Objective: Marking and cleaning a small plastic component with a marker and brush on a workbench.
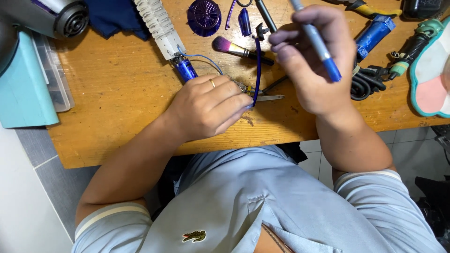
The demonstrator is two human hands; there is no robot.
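The right hand (315, 61) is closed around a grey pen-shaped tool with a blue tip (320, 47), held raised above the wooden table (117, 93). The left hand (208, 107) rests on the table, its fingers pinching the lower end of a thin blue curved strip (257, 70) that stands upward. Metal tweezers (268, 98) lie just beside the left fingertips. A makeup brush (234, 48) lies behind the strip, with a purple round cap (204, 17) further back.

Bare wooden table (117, 93) left of the left hand (206, 110); brush (239, 49), cables (368, 82) crowd beyond.
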